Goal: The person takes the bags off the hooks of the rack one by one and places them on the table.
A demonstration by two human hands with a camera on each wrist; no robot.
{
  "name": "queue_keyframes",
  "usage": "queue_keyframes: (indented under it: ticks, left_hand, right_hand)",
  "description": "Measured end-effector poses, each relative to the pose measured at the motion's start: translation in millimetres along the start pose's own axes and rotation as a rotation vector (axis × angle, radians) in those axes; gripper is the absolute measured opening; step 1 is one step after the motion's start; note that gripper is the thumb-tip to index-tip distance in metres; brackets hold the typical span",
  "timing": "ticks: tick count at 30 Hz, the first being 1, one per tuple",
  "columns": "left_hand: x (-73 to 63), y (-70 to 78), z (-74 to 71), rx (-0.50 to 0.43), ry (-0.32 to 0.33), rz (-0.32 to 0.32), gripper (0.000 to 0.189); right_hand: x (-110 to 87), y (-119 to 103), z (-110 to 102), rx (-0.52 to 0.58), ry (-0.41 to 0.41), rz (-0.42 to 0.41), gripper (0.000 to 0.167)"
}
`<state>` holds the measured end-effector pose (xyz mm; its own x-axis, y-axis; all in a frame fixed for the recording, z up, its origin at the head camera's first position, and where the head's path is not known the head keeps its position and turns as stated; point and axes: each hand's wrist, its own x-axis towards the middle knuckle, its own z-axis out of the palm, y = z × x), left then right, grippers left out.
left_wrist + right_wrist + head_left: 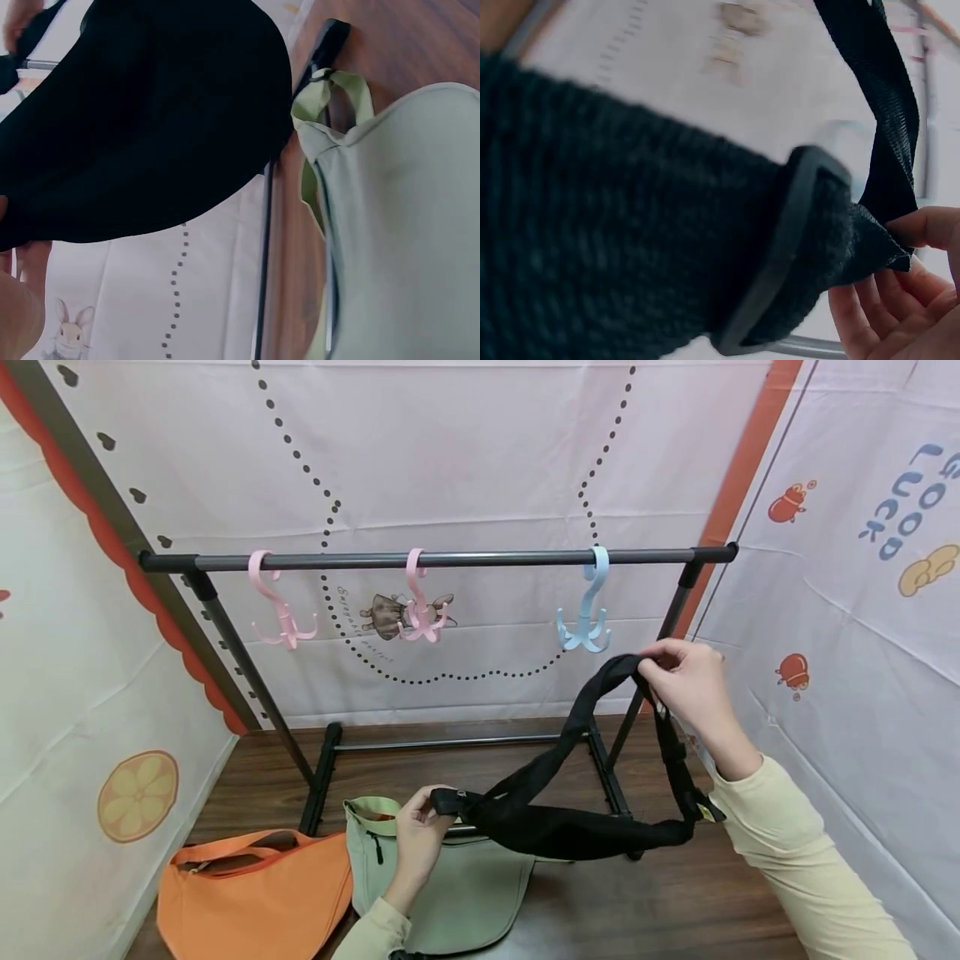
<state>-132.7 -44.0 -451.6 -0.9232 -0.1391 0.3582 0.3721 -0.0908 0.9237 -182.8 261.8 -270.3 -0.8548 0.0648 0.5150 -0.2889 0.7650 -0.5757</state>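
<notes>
A black sling bag point(570, 831) hangs between both hands, in front of the rack's right half. My right hand point(686, 681) pinches its strap point(577, 718) high up, so the strap rises to a peak below the blue hook point(585, 610). The left hand point(420, 831) grips the bag's left end, lower down and in front of the green bag point(480, 885). In the right wrist view a strap slider point(780, 247) shows close up, beside the pinching fingers. The black bag's body point(165, 112) fills much of the left wrist view.
A black rack's top bar point(495, 558) carries the blue hook and two pink hooks, one left point(281, 606) and one mid-bar point(422, 602). An orange bag point(255, 889) lies on the wooden floor beside the green bag. Printed cloth walls point(465, 443) surround the rack.
</notes>
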Motion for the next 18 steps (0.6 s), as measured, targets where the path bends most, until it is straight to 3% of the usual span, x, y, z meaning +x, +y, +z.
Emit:
queue_keyframes:
  ticks: [4,11,15,18]
  left_hand:
    - [-3.4,-7.3,-7.5,0.005,0.002,-0.043,0.027]
    - [-3.1,-28.4,-21.6,0.021,0.012,-0.114,0.023]
    - [-3.3,-31.6,-24.9,0.018,0.019,-0.101,0.02]
    - [-2.3,-30.5,-25.3,0.024,0.022,-0.089,0.02]
  right_hand:
    - [-7.9,32,23,-0.024,-0.149,0.05,0.018]
    - [-25.4,66,47,-0.054,-0.299,0.095,0.019]
    - [-29.7,76,54,-0.048,-0.389,0.115,0.018]
    - [-32.4,85,56,0.047,-0.536,0.142,0.021]
